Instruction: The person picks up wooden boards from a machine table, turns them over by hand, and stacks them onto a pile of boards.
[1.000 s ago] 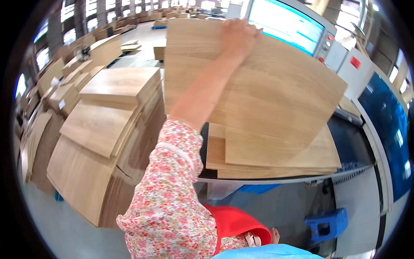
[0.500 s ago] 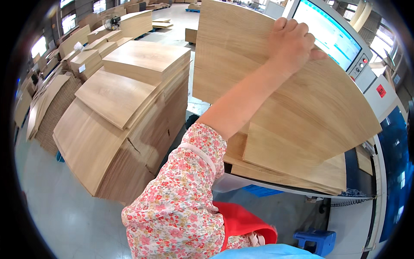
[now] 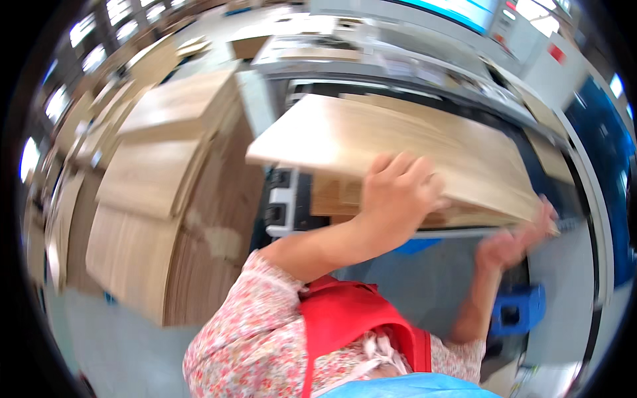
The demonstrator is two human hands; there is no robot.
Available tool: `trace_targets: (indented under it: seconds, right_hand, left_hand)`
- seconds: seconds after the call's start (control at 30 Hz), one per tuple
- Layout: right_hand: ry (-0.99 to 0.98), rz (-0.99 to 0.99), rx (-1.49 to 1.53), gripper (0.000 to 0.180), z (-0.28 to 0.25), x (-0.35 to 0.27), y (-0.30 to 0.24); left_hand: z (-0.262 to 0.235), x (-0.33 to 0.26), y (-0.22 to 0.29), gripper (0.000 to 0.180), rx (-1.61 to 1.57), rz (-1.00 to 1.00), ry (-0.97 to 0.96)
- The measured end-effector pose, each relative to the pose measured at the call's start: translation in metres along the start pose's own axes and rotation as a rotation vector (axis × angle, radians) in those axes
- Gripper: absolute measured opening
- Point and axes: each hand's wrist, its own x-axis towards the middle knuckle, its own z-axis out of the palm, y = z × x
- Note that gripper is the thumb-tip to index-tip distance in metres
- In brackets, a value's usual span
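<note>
A large wood-grain panel (image 3: 398, 139) lies tilted across the machine bed in front of me, its near edge lifted. My left hand (image 3: 401, 192) is closed on that near edge, fingers over the top. At the panel's right front corner is my right hand (image 3: 517, 239), blurred by motion, its fingers around the corner. Beneath the panel, more wooden boards (image 3: 328, 196) show in part; the raised panel hides the rest of them.
To the left stands a tall stack of wood-grain panels (image 3: 209, 219). Behind the bed runs a grey machine table (image 3: 424, 60), with a lit screen (image 3: 458, 10) above it. A blue plastic stool (image 3: 519, 310) sits at lower right.
The panel has come down from nearly upright to a low tilt over the bed. My left hand has moved down and nearer with it, and my right hand has come into view at the corner.
</note>
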Motion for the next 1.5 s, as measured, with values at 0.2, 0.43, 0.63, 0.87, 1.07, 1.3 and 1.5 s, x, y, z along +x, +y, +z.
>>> trace_targets:
  seconds: [0.2,0.43,0.63,0.87,1.07,1.3,1.5]
  right_hand:
    - [-0.509,0.22,-0.036,0.035,0.051,-0.09,0.034]
    - [-0.534,0.394,0.293,0.025,0.06,-0.082,0.053]
    - [-0.456,0.405,0.249,0.021,0.072,-0.101,0.108]
    - [-0.58,0.52,0.276,0.019,0.078,-0.098,0.134]
    - [-0.54,0.518,0.31,0.02,0.074,-0.101,0.141]
    - [-0.485,0.506,0.27,0.018,0.073,-0.104,0.139]
    - [-0.581,0.526,0.112,0.024,0.077,-0.107,0.12]
  left_hand:
    - [0.04,-0.046,-0.059,0.048,0.011,-0.06,-0.631]
    - [0.016,-0.041,-0.085,0.072,0.019,-0.009,-0.888]
    - [0.016,-0.042,-0.056,0.069,0.022,0.088,-0.965]
    - [0.03,-0.061,-0.03,0.058,0.164,0.128,-0.799]
    - [0.033,-0.063,-0.021,0.057,0.197,0.144,-0.822]
    - [0.033,-0.063,-0.017,0.058,0.191,0.139,-0.818]
    - [0.035,-0.062,-0.012,0.057,0.217,0.109,-0.867]
